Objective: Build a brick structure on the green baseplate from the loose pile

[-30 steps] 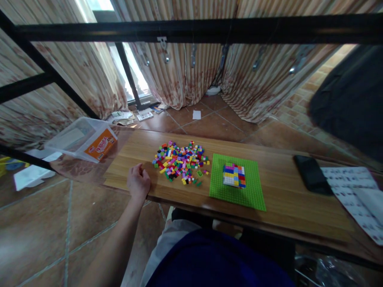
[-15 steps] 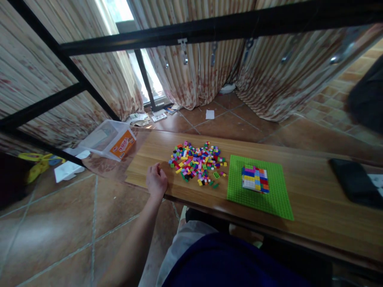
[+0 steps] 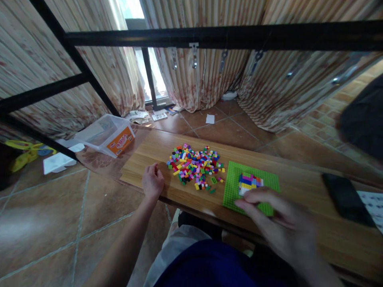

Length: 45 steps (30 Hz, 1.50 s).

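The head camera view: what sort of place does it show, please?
Probably a room in a home: beige flower-patterned fabric curtains, a brown tiled floor, and small multicoloured plastic bricks piled on a long wooden table.

The blurred right hand (image 3: pixel 289 227) partly hides the green baseplate (image 3: pixel 231 191); a sheet (image 3: pixel 372 205) to the baseplate's right is cut off.

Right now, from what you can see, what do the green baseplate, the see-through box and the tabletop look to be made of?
Green baseplate: likely plastic, judging by its even colour and regular stud grid.
See-through box: probably clear plastic, smooth and slightly hazy, since its walls let the background through.
Tabletop: wood or wood-look laminate, faintly glossy; grain streaks and soft sheen fit both.
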Tool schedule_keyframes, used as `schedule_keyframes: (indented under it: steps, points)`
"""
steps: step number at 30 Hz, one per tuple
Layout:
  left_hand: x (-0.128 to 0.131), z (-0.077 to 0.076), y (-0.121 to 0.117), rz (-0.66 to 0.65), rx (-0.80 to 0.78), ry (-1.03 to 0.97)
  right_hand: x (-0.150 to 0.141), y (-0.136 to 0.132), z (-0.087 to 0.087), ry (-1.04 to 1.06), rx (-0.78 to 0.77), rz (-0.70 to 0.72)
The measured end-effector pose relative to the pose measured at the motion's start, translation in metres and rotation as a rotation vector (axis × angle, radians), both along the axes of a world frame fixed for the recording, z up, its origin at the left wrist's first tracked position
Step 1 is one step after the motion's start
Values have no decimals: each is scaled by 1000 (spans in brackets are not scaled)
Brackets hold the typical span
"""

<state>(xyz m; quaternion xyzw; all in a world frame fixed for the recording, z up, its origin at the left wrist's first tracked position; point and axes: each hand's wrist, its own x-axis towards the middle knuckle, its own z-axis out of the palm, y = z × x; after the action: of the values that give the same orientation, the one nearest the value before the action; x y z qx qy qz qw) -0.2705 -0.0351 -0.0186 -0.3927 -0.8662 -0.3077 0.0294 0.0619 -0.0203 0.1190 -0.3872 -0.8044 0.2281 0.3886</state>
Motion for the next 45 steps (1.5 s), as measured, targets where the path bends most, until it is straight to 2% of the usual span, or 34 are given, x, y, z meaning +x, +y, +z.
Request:
schedule_keyframes:
  steps: [4, 6, 8, 10, 14, 20, 24, 27, 30, 32, 35, 37, 40, 45]
  points:
    - [-1, -1, 1, 12, -1, 9, -21, 9, -56, -120, -249, 54]
    - [-1, -1, 1, 9, -3, 14, -26, 13, -81, -237, -297, 19]
    - [-2, -2, 1, 4, -2, 14, -29, 19, -96, -335, -290, -27]
    - [-2, -2, 1, 0, 3, 12, -32, 26, -102, -379, -241, -71]
    - [-1, -2, 1, -4, 6, 7, -46, 40, -98, -406, -150, -93]
    - [-2, 0, 0, -1, 3, 8, -76, 51, -96, -610, -188, -157]
    - [-2, 3, 1, -1, -8, 27, -85, 53, -98, -638, -202, -164]
    - [-2, 5, 1, -1, -29, 35, -84, 52, -96, -507, -223, -150]
    - [-2, 6, 2, -5, -27, 41, -76, 47, -93, -161, -333, -121]
    - [-3, 6, 2, -10, -23, 45, -66, 42, -91, 167, -523, -100]
    - [-3, 6, 2, -5, -22, 47, -43, 35, -88, 652, -891, -102]
    - [-2, 7, 3, 3, -26, 44, -23, 31, -86, 880, -1038, -128]
    - [-1, 9, 3, 15, -45, 36, 6, 29, -85, 1018, -1069, -217]
    - [0, 12, 4, 17, -63, 46, 40, 31, -87, 933, -895, -387]
